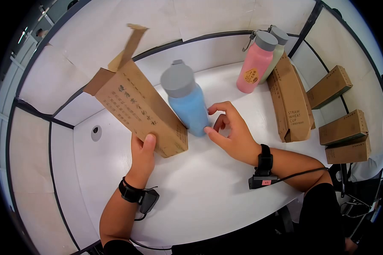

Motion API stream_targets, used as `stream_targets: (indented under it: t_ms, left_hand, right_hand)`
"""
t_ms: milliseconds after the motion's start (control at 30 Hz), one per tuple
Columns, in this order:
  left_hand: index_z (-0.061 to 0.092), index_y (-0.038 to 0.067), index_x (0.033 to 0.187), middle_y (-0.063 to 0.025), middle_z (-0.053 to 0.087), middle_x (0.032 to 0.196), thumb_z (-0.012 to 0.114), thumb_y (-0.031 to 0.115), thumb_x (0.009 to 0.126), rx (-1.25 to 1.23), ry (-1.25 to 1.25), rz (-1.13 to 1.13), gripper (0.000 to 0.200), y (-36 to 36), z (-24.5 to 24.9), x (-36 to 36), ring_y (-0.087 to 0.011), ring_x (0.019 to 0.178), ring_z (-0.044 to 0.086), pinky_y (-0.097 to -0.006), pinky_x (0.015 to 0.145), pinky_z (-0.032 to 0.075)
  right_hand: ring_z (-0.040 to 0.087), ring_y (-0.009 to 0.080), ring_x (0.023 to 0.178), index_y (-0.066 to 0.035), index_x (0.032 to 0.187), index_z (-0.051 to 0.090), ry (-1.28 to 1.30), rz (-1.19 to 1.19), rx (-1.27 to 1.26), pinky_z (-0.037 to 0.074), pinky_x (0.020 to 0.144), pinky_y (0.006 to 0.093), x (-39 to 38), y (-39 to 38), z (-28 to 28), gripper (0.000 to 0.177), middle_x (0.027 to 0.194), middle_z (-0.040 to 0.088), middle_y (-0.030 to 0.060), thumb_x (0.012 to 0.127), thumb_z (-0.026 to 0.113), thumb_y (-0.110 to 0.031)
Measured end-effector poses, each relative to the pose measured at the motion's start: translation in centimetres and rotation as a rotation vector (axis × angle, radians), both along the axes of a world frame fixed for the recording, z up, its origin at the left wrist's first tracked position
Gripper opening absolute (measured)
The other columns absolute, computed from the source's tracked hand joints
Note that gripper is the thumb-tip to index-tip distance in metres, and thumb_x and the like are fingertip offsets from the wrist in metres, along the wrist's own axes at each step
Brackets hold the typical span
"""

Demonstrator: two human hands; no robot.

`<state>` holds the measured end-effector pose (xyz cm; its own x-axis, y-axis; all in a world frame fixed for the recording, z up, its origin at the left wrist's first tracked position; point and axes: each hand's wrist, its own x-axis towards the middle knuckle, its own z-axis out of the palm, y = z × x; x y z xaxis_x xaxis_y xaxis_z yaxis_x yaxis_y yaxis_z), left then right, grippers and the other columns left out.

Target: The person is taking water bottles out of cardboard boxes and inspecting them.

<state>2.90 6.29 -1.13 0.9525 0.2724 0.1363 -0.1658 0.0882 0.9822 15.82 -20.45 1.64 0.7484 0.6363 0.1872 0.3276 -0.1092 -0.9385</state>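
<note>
My left hand (143,154) grips the lower part of a tall cardboard box (142,106), thumb on its front face. The box stands tilted, with its top flaps open. Just right of it is a blue bottle (189,106) with a grey lid and a small loop on top. My right hand (226,129) is at the bottle's right side, its fingers curved apart, with thumb and fingertips at or very near the lower body. Whether they press on it is not clear. The inside of the box is hidden from view.
At the back right stand a pink bottle (256,63) and a pale green bottle (279,47) with grey lids. Beside them lies a cardboard box (288,102) on the white table (191,191). Several smaller-looking boxes (344,129) are at the far right. Low partitions surround the table.
</note>
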Motion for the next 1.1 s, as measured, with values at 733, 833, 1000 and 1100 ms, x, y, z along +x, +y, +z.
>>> stream_targets:
  t_ms: [733,833,1000,1100]
  left_hand:
    - [0.07,0.002,0.131,-0.0061,0.075,0.12,0.089,0.013,0.09,0.351,0.171,-0.239,0.046,-2.6,3.8,0.3,-0.0179,0.108,0.07,-0.0355,0.095,0.057]
    - [0.07,0.003,0.131,-0.0065,0.075,0.12,0.088,0.014,0.091,0.362,0.191,-0.202,0.046,-2.7,3.5,0.4,-0.0183,0.108,0.07,-0.0355,0.095,0.057]
    - [0.066,0.001,0.133,-0.0076,0.073,0.124,0.083,0.009,0.093,0.363,0.189,-0.164,0.044,-2.8,3.7,0.8,-0.0181,0.11,0.068,-0.035,0.095,0.056]
    - [0.063,-0.001,0.134,-0.0087,0.072,0.125,0.08,0.004,0.094,0.321,0.242,-0.133,0.044,-3.0,4.0,1.0,-0.0182,0.114,0.067,-0.0345,0.097,0.055]
  right_hand:
    - [0.061,0.0105,0.067,-0.003,0.089,0.071,0.022,0.278,-0.105,0.049,0.061,0.0291,-1.0,-0.5,0.3,0.014,0.078,0.069,0.0027,0.099,0.073,-0.013]
    - [0.063,0.012,0.068,-0.003,0.091,0.072,-0.071,0.36,-0.082,0.05,0.061,0.0299,-0.8,-0.4,0.2,0.012,0.081,0.071,0.0029,0.1,0.071,-0.011]
    - [0.064,0.0164,0.068,-0.004,0.1,0.073,-0.065,0.373,-0.087,0.052,0.064,0.0318,-1.0,-0.1,0.2,0.011,0.08,0.069,0.0041,0.1,0.07,-0.015]
    - [0.064,0.0189,0.067,-0.006,0.108,0.073,-0.044,0.368,-0.081,0.053,0.065,0.0342,-1.1,0.0,0.0,0.015,0.077,0.067,0.0049,0.1,0.07,-0.018]
